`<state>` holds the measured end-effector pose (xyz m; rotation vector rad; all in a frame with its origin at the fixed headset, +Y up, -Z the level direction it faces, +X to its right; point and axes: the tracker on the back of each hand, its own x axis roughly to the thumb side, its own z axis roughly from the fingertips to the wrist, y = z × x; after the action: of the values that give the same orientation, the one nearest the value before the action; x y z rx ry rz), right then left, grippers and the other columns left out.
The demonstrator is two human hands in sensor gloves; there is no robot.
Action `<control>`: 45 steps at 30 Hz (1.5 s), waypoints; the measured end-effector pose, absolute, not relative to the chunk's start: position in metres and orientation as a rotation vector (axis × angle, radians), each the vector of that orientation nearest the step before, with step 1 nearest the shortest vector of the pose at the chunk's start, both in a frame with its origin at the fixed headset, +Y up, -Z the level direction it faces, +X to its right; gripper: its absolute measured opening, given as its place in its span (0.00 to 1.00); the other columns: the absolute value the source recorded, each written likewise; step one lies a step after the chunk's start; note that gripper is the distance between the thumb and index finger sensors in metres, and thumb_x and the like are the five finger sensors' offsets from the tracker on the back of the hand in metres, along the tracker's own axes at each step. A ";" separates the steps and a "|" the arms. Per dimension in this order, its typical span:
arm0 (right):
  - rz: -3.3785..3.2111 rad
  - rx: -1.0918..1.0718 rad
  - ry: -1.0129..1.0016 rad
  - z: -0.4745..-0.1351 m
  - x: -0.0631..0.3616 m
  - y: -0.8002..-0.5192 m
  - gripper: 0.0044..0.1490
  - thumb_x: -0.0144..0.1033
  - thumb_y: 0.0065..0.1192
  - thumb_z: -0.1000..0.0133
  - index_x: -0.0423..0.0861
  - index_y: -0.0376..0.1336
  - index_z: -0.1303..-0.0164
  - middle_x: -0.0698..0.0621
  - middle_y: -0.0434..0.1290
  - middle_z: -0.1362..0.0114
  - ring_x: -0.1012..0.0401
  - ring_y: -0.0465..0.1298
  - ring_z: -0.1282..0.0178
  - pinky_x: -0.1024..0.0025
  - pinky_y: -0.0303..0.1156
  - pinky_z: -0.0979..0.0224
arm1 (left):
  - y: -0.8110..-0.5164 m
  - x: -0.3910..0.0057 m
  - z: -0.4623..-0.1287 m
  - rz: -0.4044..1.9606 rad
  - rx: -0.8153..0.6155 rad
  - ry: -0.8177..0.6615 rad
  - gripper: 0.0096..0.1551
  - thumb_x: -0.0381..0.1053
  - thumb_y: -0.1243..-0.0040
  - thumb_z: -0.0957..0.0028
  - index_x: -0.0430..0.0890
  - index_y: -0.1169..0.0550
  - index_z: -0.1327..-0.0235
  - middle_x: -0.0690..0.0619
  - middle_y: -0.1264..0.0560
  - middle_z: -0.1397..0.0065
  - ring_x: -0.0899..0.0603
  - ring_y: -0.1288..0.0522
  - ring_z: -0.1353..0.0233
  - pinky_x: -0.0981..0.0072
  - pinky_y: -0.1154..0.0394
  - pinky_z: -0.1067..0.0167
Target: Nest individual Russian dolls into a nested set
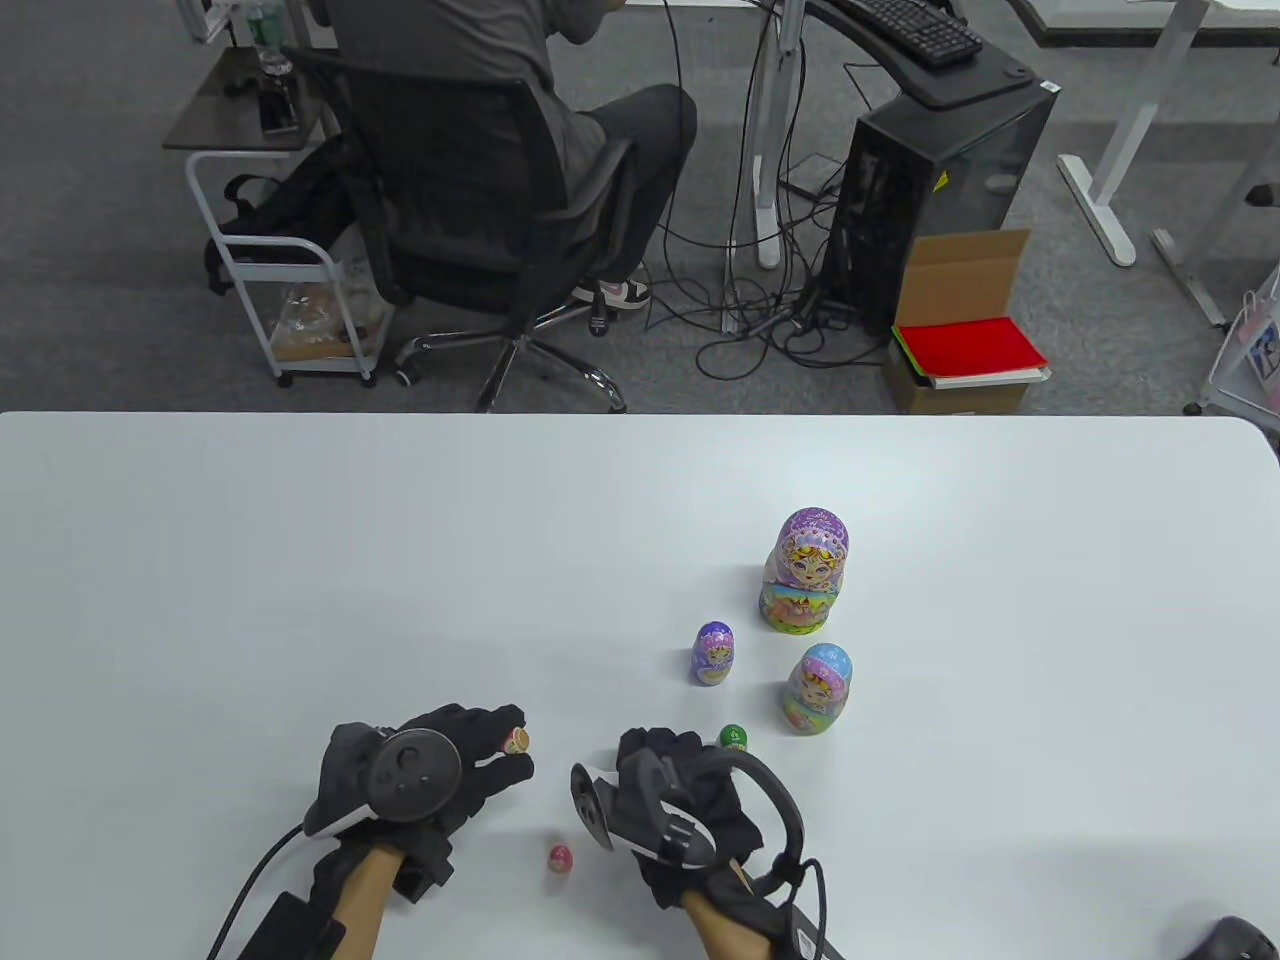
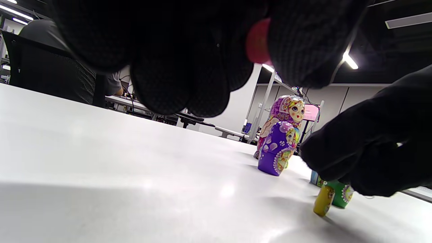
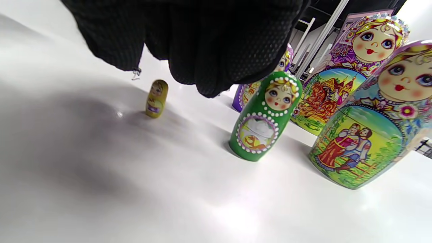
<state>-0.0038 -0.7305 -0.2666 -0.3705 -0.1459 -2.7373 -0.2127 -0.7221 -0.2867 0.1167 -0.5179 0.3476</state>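
My left hand [image 1: 508, 755] pinches a small red doll half [image 1: 517, 740] at its fingertips, wooden inside showing; it shows as a pink-red piece [image 2: 258, 42] in the left wrist view. Another red doll piece [image 1: 560, 857] lies on the table between my hands. My right hand [image 1: 655, 748] hovers empty over a tiny yellow doll [image 3: 157, 98], which stands free beside the green doll [image 3: 266, 118]. The yellow doll [image 2: 323, 199] is hidden under the hand in the table view. Beyond stand the green doll [image 1: 733, 738], the small purple doll [image 1: 712, 653], the blue doll [image 1: 818, 688] and the largest pink-purple doll [image 1: 805, 570].
The white table [image 1: 300, 560] stretches wide to the left and far side. A dark object [image 1: 1235, 935] sits at the table's front right corner. Beyond the far edge are a person on an office chair [image 1: 480, 200] and a computer tower [image 1: 940, 190].
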 end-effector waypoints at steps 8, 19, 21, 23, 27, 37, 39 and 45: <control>-2.719 -0.364 -0.199 -0.275 -0.005 -0.742 0.27 0.46 0.67 0.37 0.56 0.63 0.28 0.56 0.75 0.29 0.60 0.82 0.34 0.67 0.81 0.30 | -0.723 -0.212 -0.287 0.349 0.107 -0.526 0.34 0.60 0.32 0.50 0.40 0.17 0.36 0.44 0.14 0.41 0.38 0.17 0.42 0.40 0.22 0.47; -3.247 -0.447 -0.167 -0.274 0.023 -0.724 0.26 0.49 0.67 0.37 0.54 0.64 0.30 0.55 0.76 0.32 0.61 0.83 0.40 0.66 0.81 0.35 | -0.728 -0.202 -0.285 0.311 0.077 -0.563 0.34 0.60 0.32 0.50 0.41 0.17 0.36 0.44 0.14 0.41 0.39 0.17 0.42 0.40 0.22 0.46; -3.412 -0.477 -0.193 -0.274 0.032 -0.720 0.26 0.49 0.66 0.36 0.54 0.63 0.30 0.55 0.76 0.32 0.61 0.82 0.39 0.67 0.80 0.34 | -0.730 -0.196 -0.284 0.298 0.062 -0.583 0.34 0.60 0.32 0.50 0.41 0.17 0.36 0.44 0.14 0.40 0.39 0.17 0.42 0.40 0.22 0.46; -3.560 -0.510 -0.237 -0.274 0.038 -0.719 0.26 0.49 0.65 0.36 0.54 0.63 0.30 0.55 0.76 0.32 0.61 0.82 0.39 0.67 0.80 0.34 | -0.730 -0.191 -0.282 0.287 0.065 -0.599 0.34 0.60 0.32 0.50 0.41 0.18 0.36 0.44 0.14 0.40 0.39 0.17 0.42 0.40 0.22 0.46; -3.719 -0.605 -0.327 -0.275 0.042 -0.722 0.26 0.50 0.65 0.35 0.54 0.63 0.29 0.55 0.75 0.32 0.61 0.82 0.39 0.67 0.80 0.34 | -0.730 -0.184 -0.278 0.288 0.063 -0.626 0.34 0.60 0.32 0.50 0.41 0.18 0.36 0.44 0.14 0.40 0.39 0.17 0.41 0.40 0.22 0.46; -3.732 -0.735 -0.364 -0.272 0.033 -0.723 0.26 0.50 0.64 0.35 0.54 0.62 0.29 0.55 0.75 0.31 0.62 0.82 0.38 0.67 0.80 0.33 | -0.728 -0.176 -0.272 0.363 0.093 -0.655 0.34 0.59 0.32 0.50 0.41 0.18 0.36 0.44 0.14 0.41 0.39 0.17 0.42 0.41 0.22 0.46; -3.730 -0.723 -0.321 -0.270 0.031 -0.724 0.26 0.50 0.64 0.35 0.54 0.62 0.29 0.55 0.75 0.31 0.62 0.82 0.38 0.67 0.80 0.33 | -0.729 -0.176 -0.271 0.369 0.098 -0.651 0.34 0.59 0.32 0.50 0.40 0.18 0.36 0.44 0.14 0.41 0.39 0.17 0.42 0.41 0.22 0.46; -3.685 -0.721 -0.216 -0.264 0.024 -0.723 0.26 0.51 0.59 0.33 0.54 0.61 0.27 0.56 0.74 0.30 0.61 0.81 0.37 0.66 0.79 0.32 | -0.729 -0.181 -0.274 0.397 0.099 -0.631 0.34 0.59 0.31 0.50 0.40 0.17 0.37 0.44 0.13 0.41 0.39 0.16 0.43 0.41 0.22 0.46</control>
<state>0.0239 -0.7233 -0.2644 -0.7206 -0.2158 -3.6848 -0.1808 -0.7286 -0.2736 0.0988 -0.6312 0.3974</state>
